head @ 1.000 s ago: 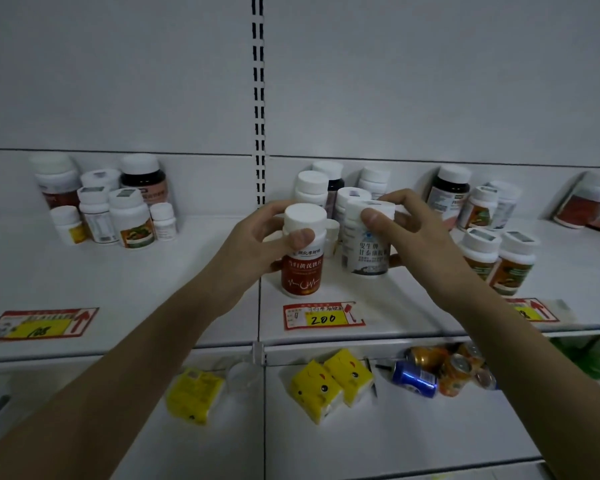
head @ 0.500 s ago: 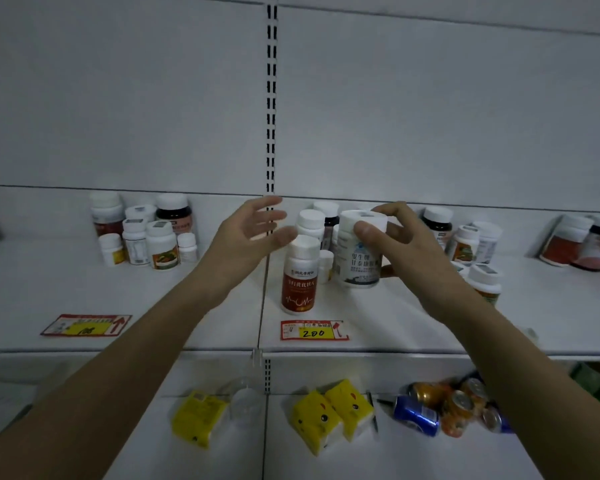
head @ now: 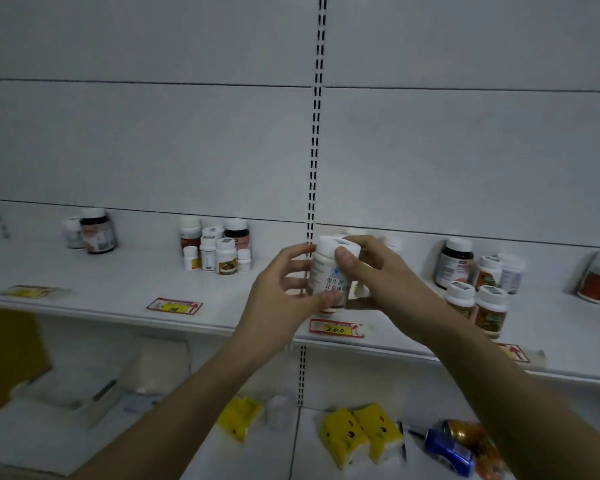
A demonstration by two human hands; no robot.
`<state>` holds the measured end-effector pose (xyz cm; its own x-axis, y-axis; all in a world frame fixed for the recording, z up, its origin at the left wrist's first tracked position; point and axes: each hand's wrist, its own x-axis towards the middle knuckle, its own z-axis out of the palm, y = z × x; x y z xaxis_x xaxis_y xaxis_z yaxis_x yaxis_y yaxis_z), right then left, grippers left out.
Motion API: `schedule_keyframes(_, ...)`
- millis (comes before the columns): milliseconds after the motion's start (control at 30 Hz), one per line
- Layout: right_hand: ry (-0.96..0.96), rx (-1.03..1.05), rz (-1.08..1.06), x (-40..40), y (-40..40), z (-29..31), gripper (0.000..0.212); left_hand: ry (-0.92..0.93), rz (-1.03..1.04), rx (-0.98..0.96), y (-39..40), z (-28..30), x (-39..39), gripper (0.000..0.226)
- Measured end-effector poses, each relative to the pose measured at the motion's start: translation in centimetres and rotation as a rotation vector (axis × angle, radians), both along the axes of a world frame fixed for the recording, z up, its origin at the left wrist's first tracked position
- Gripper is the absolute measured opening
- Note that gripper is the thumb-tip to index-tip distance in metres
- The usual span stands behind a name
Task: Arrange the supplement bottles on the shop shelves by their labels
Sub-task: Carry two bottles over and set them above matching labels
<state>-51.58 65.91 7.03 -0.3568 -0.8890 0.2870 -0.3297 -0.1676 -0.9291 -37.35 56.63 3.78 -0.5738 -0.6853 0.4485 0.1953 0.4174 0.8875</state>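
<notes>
Up close, two hands grip one white bottle (head: 329,271) above the shelf (head: 118,292).
Left hand (head: 284,292) cups its side; right hand (head: 378,275) pinches the cap; a price tag (head: 336,329) lies just below.

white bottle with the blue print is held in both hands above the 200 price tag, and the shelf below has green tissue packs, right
Not quite. The head view shows the packs on the lower shelf are yellow, not green. The rest holds: the left hand and right hand both grip the white bottle above the 200 price tag.
</notes>
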Motion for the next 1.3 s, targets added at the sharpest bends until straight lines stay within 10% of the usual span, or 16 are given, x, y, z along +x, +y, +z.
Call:
schedule_keyframes(100,0.104,0.019,0.022,1.2,0.0,0.1,0.07,0.007,0.093,0.019,0.7,-0.8,2.4,0.062)
schedule_keyframes(333,0.193,-0.024,0.051,5.9,-1.6,0.9,0.022,-0.021,0.159,0.045,0.4,-2.0,7.4,0.066)
schedule_keyframes(767,0.253,0.03,-0.099,13.8,-11.7,-0.4,0.019,-0.053,0.038,0.049,-11.5,-3.9,14.7,0.066)
schedule_keyframes(1133,0.279,0.141,-0.364,18.4,-24.2,-1.7,0.024,-0.927,0.307,-0.54,-31.3,-7.1,17.6,0.05)
schedule_keyframes(1300,0.335,0.227,-0.376,19.2,-27.6,-2.9,0.028,-1.025,0.224,-0.587,-32.1,-8.2,17.6,0.049)
